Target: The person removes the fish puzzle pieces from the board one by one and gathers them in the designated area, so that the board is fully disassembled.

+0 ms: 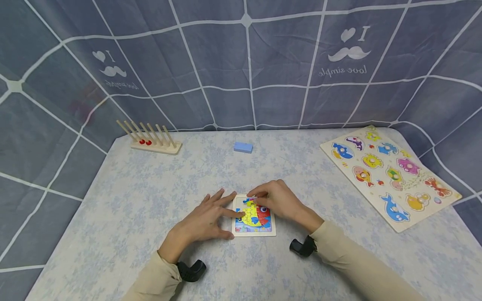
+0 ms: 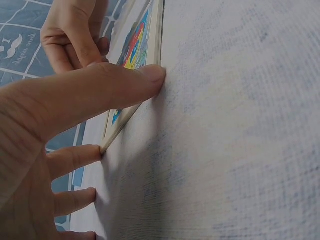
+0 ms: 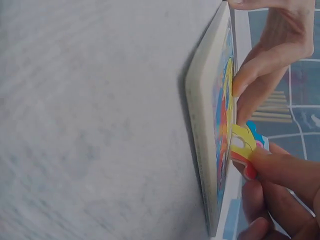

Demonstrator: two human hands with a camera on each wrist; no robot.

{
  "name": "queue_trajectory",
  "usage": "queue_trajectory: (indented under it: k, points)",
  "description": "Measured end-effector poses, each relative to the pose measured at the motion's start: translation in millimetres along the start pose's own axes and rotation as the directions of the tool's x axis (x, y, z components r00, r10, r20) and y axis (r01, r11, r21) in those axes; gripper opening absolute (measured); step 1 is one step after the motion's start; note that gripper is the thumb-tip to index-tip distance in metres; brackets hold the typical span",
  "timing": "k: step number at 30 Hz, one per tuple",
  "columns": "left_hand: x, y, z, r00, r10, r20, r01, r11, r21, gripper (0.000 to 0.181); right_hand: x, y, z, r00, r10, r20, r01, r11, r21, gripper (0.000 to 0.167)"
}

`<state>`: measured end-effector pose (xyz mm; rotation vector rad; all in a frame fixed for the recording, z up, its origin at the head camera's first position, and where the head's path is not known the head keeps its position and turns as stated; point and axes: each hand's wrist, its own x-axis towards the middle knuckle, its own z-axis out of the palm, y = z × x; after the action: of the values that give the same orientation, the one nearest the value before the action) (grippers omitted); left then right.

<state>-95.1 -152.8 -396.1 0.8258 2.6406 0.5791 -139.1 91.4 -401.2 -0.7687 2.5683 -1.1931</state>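
Observation:
A small jigsaw tray with a pale rim (image 1: 254, 234) lies on the table in front of me, showing a yellow and red fish picture (image 1: 250, 219). My left hand (image 1: 203, 219) spreads over its left side. The thumb (image 2: 120, 87) touches the rim's near corner, and one finger reaches onto the picture. At the tray's far edge, my right hand (image 1: 280, 200) pinches a jigsaw piece (image 3: 242, 140) between thumb and fingers. Yellow, red and blue show on this piece, which stands tilted up from the tray. In the head view the fingers partly cover it.
A wooden peg rack (image 1: 162, 147) with two red beads (image 1: 148, 143) stands at the back left. Behind the tray lies a blue block (image 1: 243, 147). A large sea-animal puzzle board (image 1: 354, 161) occupies the right side. A grey-blue curtain (image 1: 226, 54) hangs behind the table.

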Motion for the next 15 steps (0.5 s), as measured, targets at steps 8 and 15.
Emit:
queue_trajectory:
  k: [8, 15]
  points:
    - [0.4, 0.2, 0.8, 1.000, -0.006, 0.000, 0.006, 1.000, -0.005, 0.059, -5.2, 9, -13, 0.992, 0.122, -0.031, -0.117, 0.983, 0.139, 0.018]
    - [-0.2, 1.0, 0.7, 1.000, -0.008, -0.002, 0.008, 1.000, -0.009, 0.059, -21.5, 25, -35, 0.978, 0.198, -0.067, -0.188, 0.973, 0.138, 0.016]
